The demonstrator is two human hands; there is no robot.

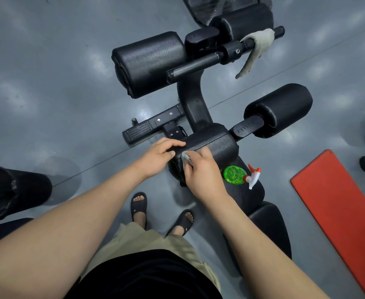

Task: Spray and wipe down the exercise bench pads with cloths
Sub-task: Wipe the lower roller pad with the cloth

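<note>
Left hand (162, 156) and right hand (201, 172) meet over a cloth (185, 158) on the near roller pad (216, 145).
Raised letters on the bracket (245, 127) at 2 o'clock begin "FIT", rest unclear. The left grip curls over the black, textured pad's end. The right grip is clamped on the small pale cloth, pressed to the pad. A green spray bottle (234, 174) lies at 3 o'clock.

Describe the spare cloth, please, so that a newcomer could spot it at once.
Follow the black bench to its far end, where a handle bar sticks out rightward. The pale cloth hangs over that bar, long and untouched, unlike the small cloth under the right hand.
</note>
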